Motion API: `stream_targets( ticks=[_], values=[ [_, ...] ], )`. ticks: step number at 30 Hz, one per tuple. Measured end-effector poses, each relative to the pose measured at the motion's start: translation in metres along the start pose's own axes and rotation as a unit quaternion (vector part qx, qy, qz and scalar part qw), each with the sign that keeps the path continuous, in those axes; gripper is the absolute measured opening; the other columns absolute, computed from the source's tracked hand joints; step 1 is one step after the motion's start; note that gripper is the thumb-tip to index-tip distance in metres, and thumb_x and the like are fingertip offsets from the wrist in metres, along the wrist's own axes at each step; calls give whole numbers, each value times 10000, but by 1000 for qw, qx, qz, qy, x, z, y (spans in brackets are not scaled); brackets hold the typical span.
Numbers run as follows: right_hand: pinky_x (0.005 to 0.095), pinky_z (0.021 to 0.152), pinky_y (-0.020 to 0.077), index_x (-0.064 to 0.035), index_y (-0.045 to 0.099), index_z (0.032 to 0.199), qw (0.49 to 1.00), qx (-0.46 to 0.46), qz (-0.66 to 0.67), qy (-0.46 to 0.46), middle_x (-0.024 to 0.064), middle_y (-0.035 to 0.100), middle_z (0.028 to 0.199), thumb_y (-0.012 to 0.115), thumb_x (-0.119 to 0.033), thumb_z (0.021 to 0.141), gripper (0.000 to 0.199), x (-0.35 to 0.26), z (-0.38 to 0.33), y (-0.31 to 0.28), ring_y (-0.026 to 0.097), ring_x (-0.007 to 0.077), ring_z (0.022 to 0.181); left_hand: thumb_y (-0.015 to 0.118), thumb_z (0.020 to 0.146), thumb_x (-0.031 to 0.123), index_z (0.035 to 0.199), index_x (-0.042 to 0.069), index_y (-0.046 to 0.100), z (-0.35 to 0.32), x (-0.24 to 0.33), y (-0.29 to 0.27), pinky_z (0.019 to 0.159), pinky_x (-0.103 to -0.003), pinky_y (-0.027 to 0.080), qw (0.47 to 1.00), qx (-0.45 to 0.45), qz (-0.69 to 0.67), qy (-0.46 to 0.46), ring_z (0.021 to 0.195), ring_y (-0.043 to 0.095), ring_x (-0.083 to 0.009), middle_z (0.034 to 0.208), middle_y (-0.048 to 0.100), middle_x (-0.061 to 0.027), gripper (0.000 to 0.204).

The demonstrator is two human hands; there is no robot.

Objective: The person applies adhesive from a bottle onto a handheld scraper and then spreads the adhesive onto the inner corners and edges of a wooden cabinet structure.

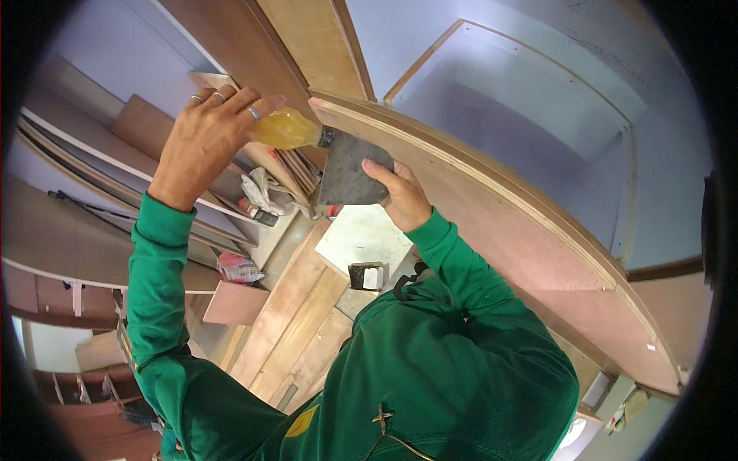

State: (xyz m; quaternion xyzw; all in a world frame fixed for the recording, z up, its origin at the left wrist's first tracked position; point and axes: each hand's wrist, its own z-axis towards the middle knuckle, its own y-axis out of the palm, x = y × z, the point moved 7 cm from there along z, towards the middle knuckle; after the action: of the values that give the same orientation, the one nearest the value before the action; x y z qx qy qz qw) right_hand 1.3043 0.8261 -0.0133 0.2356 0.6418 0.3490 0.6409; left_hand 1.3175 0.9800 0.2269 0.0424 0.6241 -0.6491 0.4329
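My left hand (201, 142), with rings on its fingers, grips a clear squeeze bottle (286, 129) of yellow liquid. The bottle lies almost sideways, its dark neck pointing right at the upper edge of a flat dark grey plate (344, 175). My right hand (403, 198) pinches that plate from its right side, thumb on the face towards me; the other fingers are mostly hidden. Close beside the plate runs the long edge of a wooden panel (477, 184). I cannot tell whether liquid is coming out of the bottle, or whether its neck touches the plate.
Below my hands are a white board (361, 234) and a small black box (367, 276) with something white in it. Wooden planks (288, 311) cover the floor. Shelving with leaning boards (92, 146) and a pink-and-white bag (238, 267) stands left; a pale framed recess (523, 115) is at upper right.
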Motion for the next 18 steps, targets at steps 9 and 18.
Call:
stream_targets(
  ticks=[9, 18],
  values=[
    [344, 1015, 493, -63, 424, 1474, 999, -44, -9, 23, 86, 539, 1357, 642, -138, 962, 561, -17, 25, 12, 538, 176, 1241, 773, 700, 42, 1356, 223, 579, 22, -14, -11, 982, -393, 509, 998, -44, 53, -15, 1094, 626, -230, 1169, 658, -10, 708],
    [331, 1052, 398, -19, 522, 1387, 995, -95, 24, -2, 62, 605, 1288, 652, -189, 958, 480, -42, 38, 8, 531, 148, 1200, 740, 736, 47, 1340, 189, 595, 54, -13, -20, 1014, -423, 496, 997, -75, 28, -21, 1082, 625, -253, 1195, 654, -35, 637]
  ],
)
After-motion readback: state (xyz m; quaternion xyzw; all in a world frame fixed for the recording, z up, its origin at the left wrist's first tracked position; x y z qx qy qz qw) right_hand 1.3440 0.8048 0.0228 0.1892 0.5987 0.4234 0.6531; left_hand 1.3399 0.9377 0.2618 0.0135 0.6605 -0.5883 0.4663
